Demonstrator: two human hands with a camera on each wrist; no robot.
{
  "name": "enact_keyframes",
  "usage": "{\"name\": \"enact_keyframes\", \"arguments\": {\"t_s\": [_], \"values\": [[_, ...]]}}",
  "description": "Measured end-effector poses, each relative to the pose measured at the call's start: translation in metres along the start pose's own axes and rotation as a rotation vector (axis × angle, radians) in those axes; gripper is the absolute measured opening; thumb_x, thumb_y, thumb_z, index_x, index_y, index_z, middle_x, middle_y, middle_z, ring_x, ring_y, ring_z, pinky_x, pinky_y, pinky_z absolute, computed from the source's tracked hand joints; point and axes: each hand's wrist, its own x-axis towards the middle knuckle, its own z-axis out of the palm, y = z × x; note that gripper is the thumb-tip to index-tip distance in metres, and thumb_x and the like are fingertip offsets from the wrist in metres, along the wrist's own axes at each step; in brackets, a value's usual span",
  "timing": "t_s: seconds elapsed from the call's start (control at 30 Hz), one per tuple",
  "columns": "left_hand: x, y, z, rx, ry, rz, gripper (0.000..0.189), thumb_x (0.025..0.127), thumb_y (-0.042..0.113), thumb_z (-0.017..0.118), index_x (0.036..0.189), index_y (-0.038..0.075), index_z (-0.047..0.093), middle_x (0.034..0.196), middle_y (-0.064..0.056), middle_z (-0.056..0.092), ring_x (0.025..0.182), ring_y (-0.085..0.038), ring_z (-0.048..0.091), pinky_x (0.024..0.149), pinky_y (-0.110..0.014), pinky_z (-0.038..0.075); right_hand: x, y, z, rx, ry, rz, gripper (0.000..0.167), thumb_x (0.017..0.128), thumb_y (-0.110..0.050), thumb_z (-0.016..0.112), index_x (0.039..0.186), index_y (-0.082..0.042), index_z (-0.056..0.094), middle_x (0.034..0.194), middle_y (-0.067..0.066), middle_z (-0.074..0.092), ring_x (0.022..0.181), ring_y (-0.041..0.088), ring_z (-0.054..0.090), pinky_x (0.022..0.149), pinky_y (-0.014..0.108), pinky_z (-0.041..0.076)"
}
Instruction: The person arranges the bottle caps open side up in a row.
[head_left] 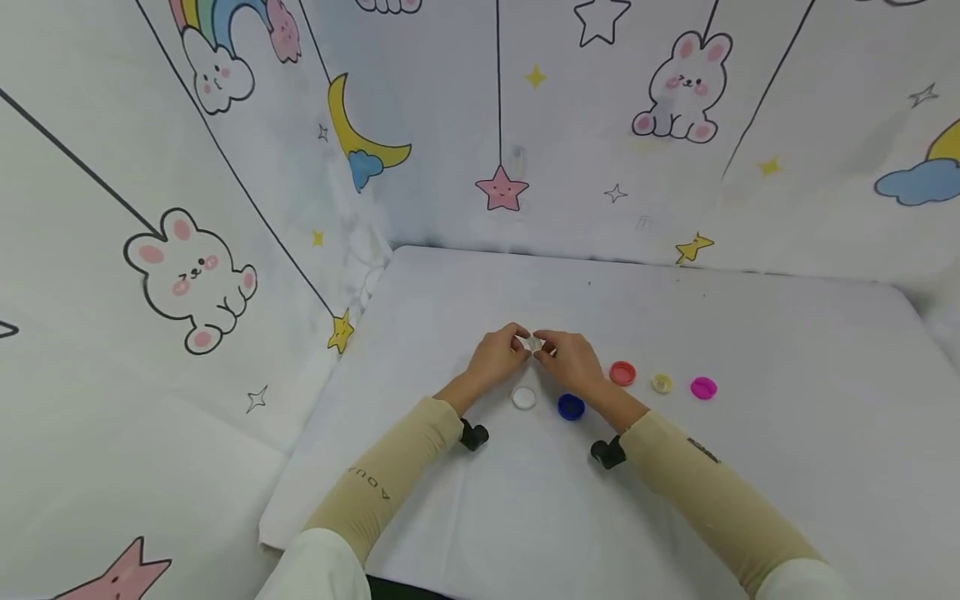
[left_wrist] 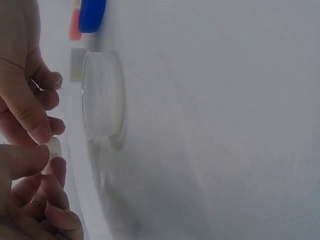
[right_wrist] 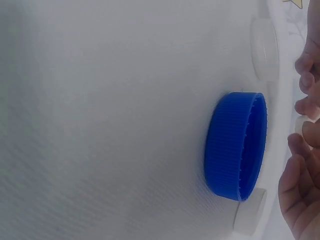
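A small clear, whitish cap-like piece (head_left: pixel 533 343) is held between the fingertips of both hands above the white table; the fingers hide much of it. My left hand (head_left: pixel 498 356) pinches it from the left, thumb and fingertips on it in the left wrist view. From the other side my right hand (head_left: pixel 568 358) pinches it too. On the table below the hands lies a clear, ridged bottle cap (left_wrist: pixel 102 95), which looks white from above. Just right of that, under the right wrist, a blue bottle cap (right_wrist: pixel 227 145) rests with its hollow side up.
Right of the right forearm lie a red cap (head_left: pixel 622 373), a pale yellow cap (head_left: pixel 662 383) and a magenta cap (head_left: pixel 703 388). A pale, round-sided piece (right_wrist: pixel 250 212) stands behind the blue cap. Cartoon-printed white sheets (head_left: pixel 450 125) hang behind and left of the table.
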Motion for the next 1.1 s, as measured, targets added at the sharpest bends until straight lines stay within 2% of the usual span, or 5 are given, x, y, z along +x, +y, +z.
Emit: {"name": "enact_keyframes", "arguments": {"t_s": [0.23, 0.47, 0.67, 0.87, 1.1], "values": [[-0.008, -0.007, 0.005, 0.065, -0.065, -0.007, 0.027, 0.091, 0.012, 0.069, 0.117, 0.006, 0.064, 0.080, 0.002, 0.063, 0.063, -0.007, 0.052, 0.059, -0.021, 0.042, 0.000, -0.001, 0.009, -0.042, -0.114, 0.038, 0.038, 0.091, -0.016, 0.069, 0.125, -0.001, 0.065, 0.091, 0.008, 0.070, 0.077, 0.018, 0.062, 0.071, 0.034, 0.052], [-0.011, -0.006, 0.007, 0.087, -0.100, -0.003, 0.027, 0.091, 0.012, 0.069, 0.117, 0.006, 0.065, 0.080, 0.002, 0.063, 0.064, -0.008, 0.052, 0.060, -0.021, 0.041, -0.003, -0.003, 0.010, -0.098, -0.158, 0.053, 0.035, 0.092, -0.015, 0.067, 0.123, 0.001, 0.066, 0.088, 0.008, 0.067, 0.075, 0.019, 0.059, 0.072, 0.036, 0.051], [-0.011, -0.006, 0.011, 0.088, -0.131, -0.008, 0.029, 0.092, 0.014, 0.069, 0.119, 0.007, 0.064, 0.081, 0.002, 0.063, 0.066, -0.009, 0.053, 0.061, -0.022, 0.042, -0.007, -0.005, 0.009, -0.145, -0.206, 0.116, 0.038, 0.093, -0.018, 0.066, 0.127, -0.002, 0.064, 0.090, 0.007, 0.068, 0.078, 0.019, 0.059, 0.076, 0.038, 0.052], [-0.009, -0.009, 0.009, 0.117, -0.099, -0.041, 0.033, 0.092, 0.022, 0.068, 0.122, 0.010, 0.063, 0.080, 0.003, 0.063, 0.065, -0.009, 0.055, 0.060, -0.024, 0.044, -0.008, -0.003, 0.004, -0.091, -0.153, 0.121, 0.041, 0.092, -0.018, 0.066, 0.131, -0.006, 0.061, 0.092, 0.005, 0.069, 0.077, 0.018, 0.060, 0.071, 0.036, 0.052], [-0.007, -0.003, -0.006, 0.156, -0.008, -0.057, 0.031, 0.095, 0.025, 0.064, 0.122, 0.011, 0.064, 0.083, 0.003, 0.060, 0.068, -0.011, 0.054, 0.060, -0.025, 0.044, -0.012, -0.001, -0.012, -0.061, -0.076, 0.072, 0.028, 0.094, -0.022, 0.064, 0.119, -0.009, 0.069, 0.096, 0.005, 0.068, 0.077, 0.019, 0.057, 0.068, 0.034, 0.049]]}}
